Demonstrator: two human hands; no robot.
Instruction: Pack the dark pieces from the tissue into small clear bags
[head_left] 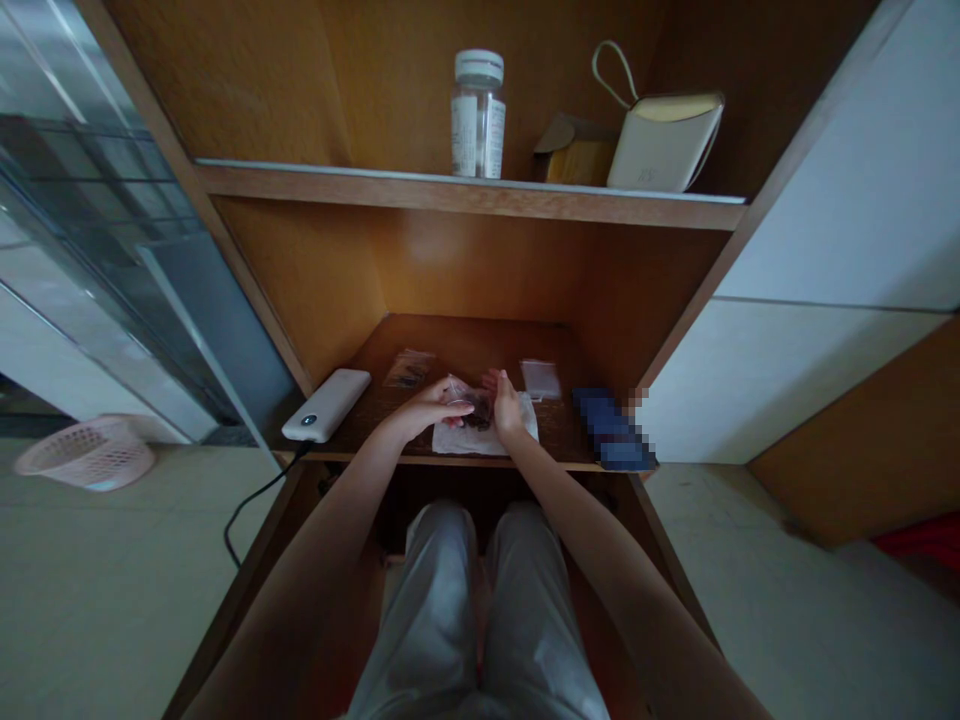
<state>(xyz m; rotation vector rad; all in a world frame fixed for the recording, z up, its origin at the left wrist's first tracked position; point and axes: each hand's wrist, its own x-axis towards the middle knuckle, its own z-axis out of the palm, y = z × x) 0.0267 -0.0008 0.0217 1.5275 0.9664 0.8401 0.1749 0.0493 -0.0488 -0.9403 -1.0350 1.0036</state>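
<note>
My left hand (426, 409) and my right hand (508, 406) meet over the middle of a dark wooden desktop (465, 340). Between them they pinch a small transparent plastic bag (466, 397) holding dark contents, which are too small to identify. Under the bag and hands lies a crumpled white paper sheet (480, 441). Two more small transparent bags lie just beyond the hands: one (409, 369) behind my left hand, with dark contents, and one (541, 380) behind my right hand.
A white power bank (326, 405) lies at the desk's left, its black cable (255, 500) hanging over the edge. A pixelated blue object (611, 430) sits at the right. Above stands a shelf (465, 195) with a white-capped bottle (478, 115), cream pouch (664, 143) and wooden box (574, 155).
</note>
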